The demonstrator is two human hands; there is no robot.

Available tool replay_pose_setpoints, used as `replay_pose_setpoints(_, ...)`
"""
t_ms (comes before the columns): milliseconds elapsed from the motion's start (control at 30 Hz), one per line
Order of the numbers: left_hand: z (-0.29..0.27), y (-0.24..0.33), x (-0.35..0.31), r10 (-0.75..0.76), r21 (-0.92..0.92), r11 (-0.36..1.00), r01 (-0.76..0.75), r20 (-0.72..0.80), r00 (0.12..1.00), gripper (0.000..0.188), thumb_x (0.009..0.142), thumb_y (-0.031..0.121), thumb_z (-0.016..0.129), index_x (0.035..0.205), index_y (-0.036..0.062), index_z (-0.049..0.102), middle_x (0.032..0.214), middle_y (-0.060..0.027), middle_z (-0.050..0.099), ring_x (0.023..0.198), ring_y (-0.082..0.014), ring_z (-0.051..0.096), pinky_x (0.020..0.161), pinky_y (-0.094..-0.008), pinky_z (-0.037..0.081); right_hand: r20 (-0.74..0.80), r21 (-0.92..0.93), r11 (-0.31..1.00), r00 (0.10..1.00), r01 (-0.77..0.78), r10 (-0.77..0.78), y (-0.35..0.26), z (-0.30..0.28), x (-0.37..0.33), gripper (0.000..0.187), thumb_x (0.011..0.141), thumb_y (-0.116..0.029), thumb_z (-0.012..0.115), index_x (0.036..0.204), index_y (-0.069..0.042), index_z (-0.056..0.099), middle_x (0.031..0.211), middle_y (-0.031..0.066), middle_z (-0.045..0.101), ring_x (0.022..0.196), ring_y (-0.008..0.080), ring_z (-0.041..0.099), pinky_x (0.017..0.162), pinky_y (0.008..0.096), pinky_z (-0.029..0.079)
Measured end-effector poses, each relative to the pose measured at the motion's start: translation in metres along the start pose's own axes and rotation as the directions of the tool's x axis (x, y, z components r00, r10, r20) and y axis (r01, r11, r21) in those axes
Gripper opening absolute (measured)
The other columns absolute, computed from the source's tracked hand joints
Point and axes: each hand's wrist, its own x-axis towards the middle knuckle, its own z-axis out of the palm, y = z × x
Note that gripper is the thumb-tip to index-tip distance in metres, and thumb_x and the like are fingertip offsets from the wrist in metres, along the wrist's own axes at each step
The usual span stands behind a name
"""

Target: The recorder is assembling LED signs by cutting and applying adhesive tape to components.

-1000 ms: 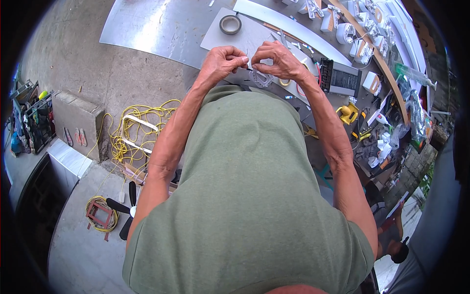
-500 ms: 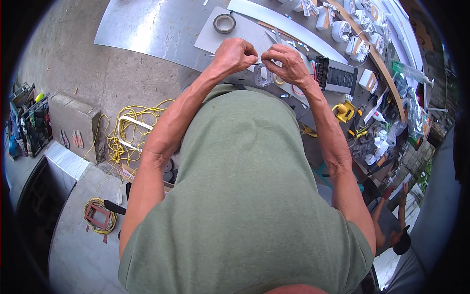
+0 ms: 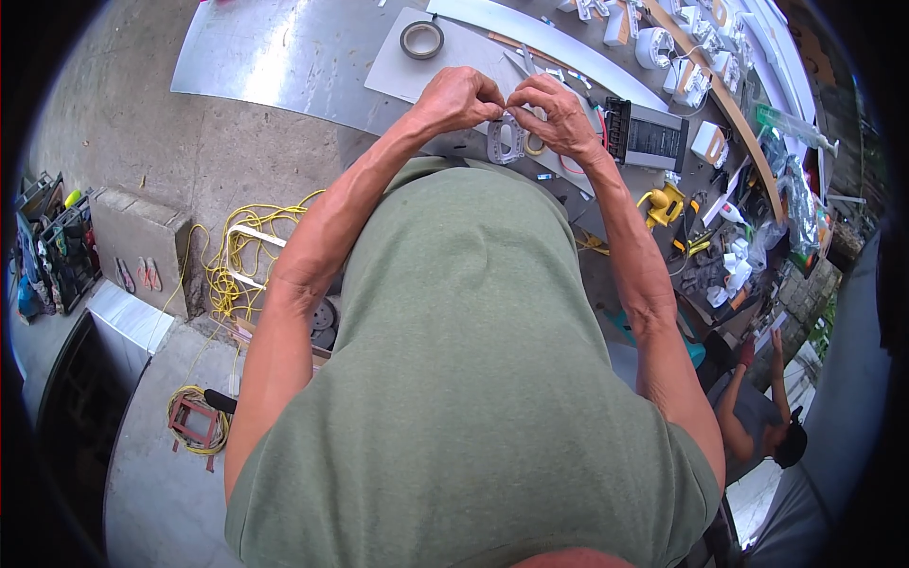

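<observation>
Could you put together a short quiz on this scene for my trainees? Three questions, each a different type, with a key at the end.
1. Multiple choice: which thing lies on the pale grey board?
a) a straw hat
b) a roll of tape
c) a dinner plate

2. True or false: the person's left hand and right hand are spread wide apart, one at each end of the table.

3. Fill in the missing word: the tangled cord to the person's left is coloured ____.

Key: 1. b; 2. false, they are close together; 3. yellow.
</observation>
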Motion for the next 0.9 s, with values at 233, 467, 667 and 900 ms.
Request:
replay_pose_setpoints(233,0.0010,-0.0040,-0.0028,-0.019,-0.139,0.990,0.026,0.050,0.999,0.025,0.083,0.021,0.075,0.102,0.0046,0.078,0.090,-0.0113,0.076,0.084,-0.0206,0.071,0.079,-0.0347,0.056,0.139,0.198,0.947,0.963,-0.253,0.229,-0.0006,0.0010,-0.0019,0.015,0.091,-0.017,0.069,0.093,-0.002,0.069,0.083,0.0068,0.063,0.070,0.0163,0.061,0.064,0.0307,0.050)
replay_pose_setpoints(467,0.0008,-0.0030,-0.0039,-0.022,-0.190,0.981,0.031,0.047,0.999,0.023,0.085,0.018,0.073,0.102,0.0023,0.077,0.091,-0.0123,0.077,0.085,-0.0201,0.072,0.081,-0.0330,0.056,0.147,0.250,0.887,0.920,-0.389,0.363,0.0043,0.0037,-0.0070,0.022,0.091,-0.023,0.071,0.099,-0.002,0.073,0.083,0.0045,0.066,0.065,0.0116,0.057,0.060,0.0302,0.048)
replay_pose_setpoints(667,0.0018,-0.0024,-0.0035,-0.029,-0.163,0.986,0.035,0.043,0.999,0.024,0.086,0.018,0.074,0.103,0.0018,0.077,0.091,-0.0129,0.077,0.083,-0.0192,0.073,0.079,-0.0322,0.057,0.178,0.240,0.856,0.887,-0.459,0.426,-0.0017,-0.0004,-0.0060,0.024,0.091,-0.026,0.071,0.098,-0.003,0.073,0.084,0.0049,0.067,0.066,0.0125,0.057,0.060,0.0305,0.048)
replay_pose_setpoints(900,0.0035,-0.0008,-0.0029,-0.029,-0.151,0.988,0.033,0.025,0.999,0.024,0.086,0.019,0.075,0.103,0.0018,0.078,0.090,-0.0129,0.077,0.083,-0.0190,0.073,0.078,-0.0317,0.057,0.167,0.223,0.867,0.894,-0.445,0.416,-0.0025,-0.0015,-0.0067,0.023,0.091,-0.025,0.071,0.098,-0.003,0.074,0.085,0.0055,0.069,0.068,0.0141,0.059,0.061,0.0318,0.049)
